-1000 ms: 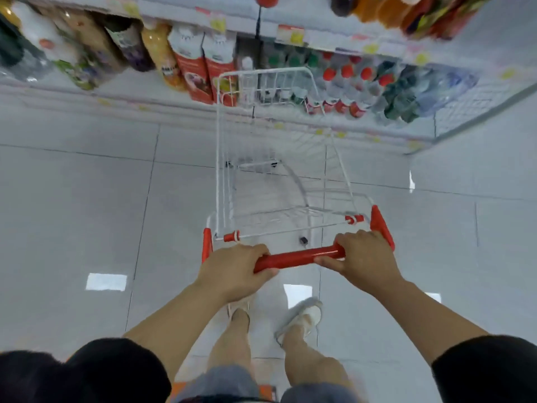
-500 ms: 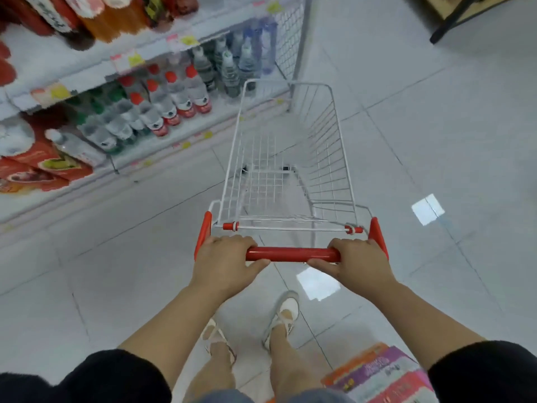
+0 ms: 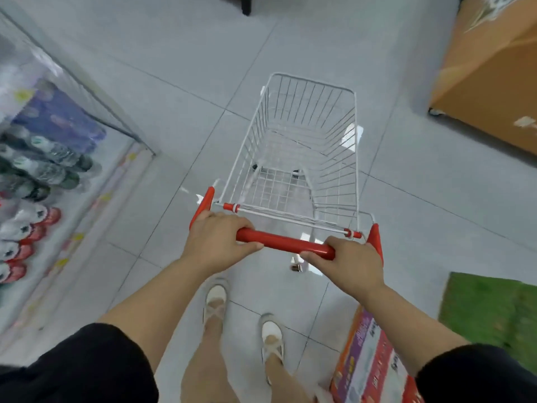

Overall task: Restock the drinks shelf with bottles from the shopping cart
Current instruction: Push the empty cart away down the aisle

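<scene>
A small white wire shopping cart (image 3: 353,135) stands on the grey tile floor in front of me; its basket holds no bottles. My left hand (image 3: 216,242) grips the left end of the red cart handle (image 3: 286,243). My right hand (image 3: 353,264) grips its right end. The drinks shelf (image 3: 87,205) runs along the left edge, blurred. On it lie red-capped bottles (image 3: 32,228) and dark-capped bottles (image 3: 46,170).
A large brown cardboard box (image 3: 491,68) stands at the right rear. A green mat (image 3: 491,312) lies at the right. A colourful printed carton (image 3: 372,359) sits by my right foot. Open tile floor stretches ahead of the cart.
The cart and my view have swung to the right, away from the shelf, which now lies at the far left. Both hands keep their hold on the handle.
</scene>
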The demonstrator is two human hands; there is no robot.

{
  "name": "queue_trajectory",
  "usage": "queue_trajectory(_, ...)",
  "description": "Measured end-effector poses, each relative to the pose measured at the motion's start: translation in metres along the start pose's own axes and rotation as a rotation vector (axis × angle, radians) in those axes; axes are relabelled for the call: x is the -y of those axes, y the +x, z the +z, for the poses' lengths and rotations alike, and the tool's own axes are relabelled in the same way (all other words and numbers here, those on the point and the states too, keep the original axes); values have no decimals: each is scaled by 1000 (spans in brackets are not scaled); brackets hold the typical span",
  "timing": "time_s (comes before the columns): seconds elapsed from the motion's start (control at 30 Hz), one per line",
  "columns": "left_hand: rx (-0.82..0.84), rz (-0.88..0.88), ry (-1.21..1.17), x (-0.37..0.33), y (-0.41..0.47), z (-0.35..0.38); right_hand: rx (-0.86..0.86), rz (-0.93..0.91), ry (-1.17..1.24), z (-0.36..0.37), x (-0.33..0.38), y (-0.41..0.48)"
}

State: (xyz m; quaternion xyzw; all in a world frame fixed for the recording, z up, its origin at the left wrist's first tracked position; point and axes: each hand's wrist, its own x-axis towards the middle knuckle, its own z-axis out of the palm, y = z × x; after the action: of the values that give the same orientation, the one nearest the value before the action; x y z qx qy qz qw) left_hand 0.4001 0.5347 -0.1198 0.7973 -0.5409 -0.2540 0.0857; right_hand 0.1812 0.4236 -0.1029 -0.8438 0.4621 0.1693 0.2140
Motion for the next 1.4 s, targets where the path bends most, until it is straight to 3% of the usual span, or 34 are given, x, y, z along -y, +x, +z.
queue_trajectory(0.33,171,446,157,-84,160,-12,-117,406,174,-23,-73,28)
queue_trajectory(0.67,279,805,275,-223,253,24,-215,734,320,-35,-170,16)
queue_trajectory(1.0,438,1114,369,-365,296,75,-314,1024,526,-31,-246,-19)
queue_trajectory(1.4,624,1453,532,-459,310,114,-359,1337,744,-22,-256,-36)
